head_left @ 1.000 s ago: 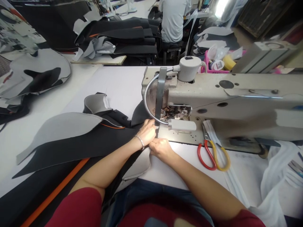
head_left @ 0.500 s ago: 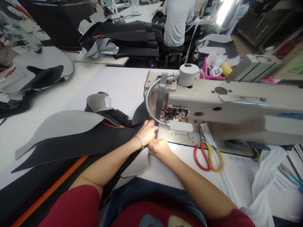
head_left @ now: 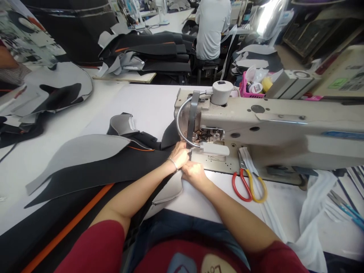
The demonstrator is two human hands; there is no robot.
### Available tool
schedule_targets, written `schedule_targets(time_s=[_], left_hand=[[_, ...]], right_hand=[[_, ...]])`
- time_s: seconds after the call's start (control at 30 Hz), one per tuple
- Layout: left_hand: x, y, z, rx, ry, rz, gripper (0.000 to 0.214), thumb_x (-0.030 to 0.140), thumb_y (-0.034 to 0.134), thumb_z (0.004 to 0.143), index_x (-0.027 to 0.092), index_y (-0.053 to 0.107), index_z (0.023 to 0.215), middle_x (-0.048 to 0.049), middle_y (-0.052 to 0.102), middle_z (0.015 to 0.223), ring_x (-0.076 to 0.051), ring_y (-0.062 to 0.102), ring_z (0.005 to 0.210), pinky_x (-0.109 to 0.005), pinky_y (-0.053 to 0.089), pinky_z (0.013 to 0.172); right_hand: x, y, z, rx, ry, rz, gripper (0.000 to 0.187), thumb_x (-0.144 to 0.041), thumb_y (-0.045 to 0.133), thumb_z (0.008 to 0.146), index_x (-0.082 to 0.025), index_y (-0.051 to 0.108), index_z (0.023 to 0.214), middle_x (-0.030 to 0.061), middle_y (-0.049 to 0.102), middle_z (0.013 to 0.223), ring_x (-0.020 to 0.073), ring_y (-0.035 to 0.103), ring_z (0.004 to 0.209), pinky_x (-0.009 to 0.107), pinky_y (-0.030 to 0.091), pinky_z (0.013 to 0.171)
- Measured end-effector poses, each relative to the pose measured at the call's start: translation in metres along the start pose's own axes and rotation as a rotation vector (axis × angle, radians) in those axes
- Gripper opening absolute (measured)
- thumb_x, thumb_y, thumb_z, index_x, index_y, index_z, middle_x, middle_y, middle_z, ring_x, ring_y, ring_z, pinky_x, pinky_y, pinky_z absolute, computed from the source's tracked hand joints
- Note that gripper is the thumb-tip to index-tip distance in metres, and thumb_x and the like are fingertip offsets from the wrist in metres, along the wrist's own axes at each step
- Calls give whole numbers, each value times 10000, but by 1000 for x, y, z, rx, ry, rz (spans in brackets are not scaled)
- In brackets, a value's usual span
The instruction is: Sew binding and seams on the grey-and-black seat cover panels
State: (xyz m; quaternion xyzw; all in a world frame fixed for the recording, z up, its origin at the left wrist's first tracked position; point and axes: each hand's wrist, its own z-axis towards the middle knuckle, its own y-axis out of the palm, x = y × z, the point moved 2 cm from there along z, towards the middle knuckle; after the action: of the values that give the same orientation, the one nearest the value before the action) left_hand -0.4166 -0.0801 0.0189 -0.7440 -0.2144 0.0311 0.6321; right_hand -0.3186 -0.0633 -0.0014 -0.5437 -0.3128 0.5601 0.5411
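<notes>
Both hands work close together at the needle end of a sewing machine (head_left: 241, 113). My left hand (head_left: 179, 156) is closed on the edge of a black fabric piece (head_left: 136, 163), just beside the presser area. Right below it my right hand (head_left: 195, 171) is closed, gripping the same fabric's edge. The black fabric, with grey backing and an orange strip, spreads left over the table and down to my lap. A small lamp (head_left: 214, 149) on a bendable metal neck hangs in front of the needle, which is hidden from me.
Scissors (head_left: 247, 185) with red and yellow handles lie on white tape right of my hands. Blue-handled snips (head_left: 345, 208) rest at far right. A pink basket (head_left: 250, 91) stands behind the machine. Fabric stacks (head_left: 153, 49) and a seated person (head_left: 212, 30) are farther back.
The view has shifted slightly, so the scene sits a little differently in frame. Both hands keep their hold on the fabric beside the needle area, with hardly any movement.
</notes>
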Motion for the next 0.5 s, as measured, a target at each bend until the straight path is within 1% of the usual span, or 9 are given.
schedule_targets(time_s=[0.1, 0.17, 0.2, 0.27, 0.33, 0.37, 0.4, 0.43, 0.5], left_hand=[[0, -9, -3, 71, 2, 108, 239, 221, 401, 755, 153, 615, 837, -86, 541, 933, -204, 506, 898, -329, 390, 778], [-8, -21, -12, 62, 46, 196, 228, 297, 432, 748, 164, 604, 816, -81, 561, 931, -229, 505, 921, -368, 376, 792], [-15, -28, -18, 23, 61, 234, 243, 344, 455, 734, 166, 590, 829, -80, 572, 925, -239, 511, 917, -383, 375, 787], [-34, -45, -32, -100, 62, 299, 344, 439, 508, 684, 163, 551, 885, -83, 589, 920, -253, 531, 892, -393, 388, 761], [-52, -62, -46, -201, 36, 378, 440, 487, 549, 642, 155, 516, 929, -94, 594, 920, -259, 540, 882, -377, 401, 741], [-57, -70, -53, -215, 30, 423, 437, 470, 562, 644, 150, 506, 937, -97, 596, 909, -255, 540, 884, -363, 403, 740], [-58, -77, -59, -203, 42, 458, 405, 428, 569, 659, 147, 499, 943, -96, 594, 905, -247, 537, 892, -345, 404, 746], [-56, -82, -65, -178, 75, 476, 352, 371, 564, 684, 149, 495, 949, -91, 589, 907, -234, 532, 904, -325, 403, 754], [-39, -85, -76, -131, 171, 458, 248, 258, 523, 732, 161, 494, 959, -76, 575, 919, -203, 524, 914, -286, 404, 757]], right_hand=[[0, -3, 2, -44, -8, -20, 107, -107, 464, 646, -132, 561, 684, 55, 583, 676, 140, 492, 633, 234, 308, 516], [-7, -11, -1, -76, -77, -44, 117, -91, 452, 667, -125, 548, 725, 67, 577, 719, 154, 493, 684, 254, 346, 610], [-13, -17, -4, -85, -131, -58, 119, -85, 441, 687, -123, 538, 746, 72, 570, 736, 157, 488, 699, 271, 352, 663], [-26, -31, -13, -107, -264, -69, 122, -80, 401, 744, -126, 510, 774, 71, 548, 744, 157, 473, 710, 303, 339, 739], [-38, -44, -27, -142, -381, -56, 138, -84, 355, 795, -137, 480, 776, 58, 524, 728, 151, 459, 700, 309, 335, 732], [-42, -47, -34, -157, -418, -52, 145, -86, 339, 811, -140, 469, 775, 53, 515, 721, 149, 454, 692, 305, 337, 710], [-46, -49, -41, -165, -434, -55, 151, -85, 328, 820, -140, 461, 775, 49, 509, 715, 148, 453, 685, 300, 339, 688], [-48, -48, -47, -167, -431, -66, 154, -82, 323, 825, -139, 457, 775, 48, 507, 710, 148, 455, 678, 298, 340, 669], [-49, -40, -55, -152, -385, -104, 165, -71, 316, 826, -132, 461, 776, 51, 512, 705, 149, 469, 666, 301, 348, 660]])
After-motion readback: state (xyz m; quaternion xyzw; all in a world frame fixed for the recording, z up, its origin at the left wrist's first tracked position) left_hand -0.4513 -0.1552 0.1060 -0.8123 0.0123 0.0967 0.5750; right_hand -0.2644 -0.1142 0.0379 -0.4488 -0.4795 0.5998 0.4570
